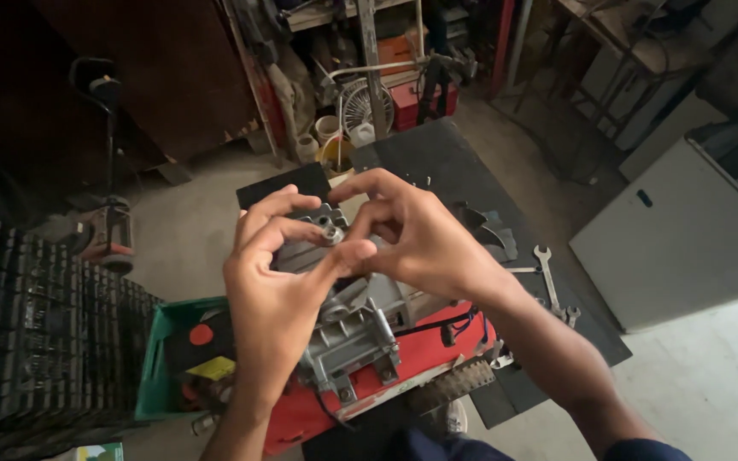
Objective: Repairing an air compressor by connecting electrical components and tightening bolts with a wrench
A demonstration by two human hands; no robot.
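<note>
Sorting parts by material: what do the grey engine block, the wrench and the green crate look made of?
Grey engine block: likely cast aluminium, with a dull matte grey, ribbed surface. Silver open-ended wrench on the dark mat: probably plated steel, bright sheen. Green crate: looks like moulded plastic, uniform colour, thin walls.

A workshop with a pale concrete floor (190,213), dim at the back and brighter toward the lower right. A dark mat (463,171) lies across the floor's middle, with spanners (547,275) near its right edge. At the far wall stand cluttered shelves (369,34), a wire fan guard (366,104) and a red box (420,101). A large dark wooden panel (155,68) leans at the upper left, a wheeled machine (106,230) beside it. Black crates (27,324) fill the left edge, next to a green crate (157,367). A white cabinet (685,239) stands at the right.
</note>
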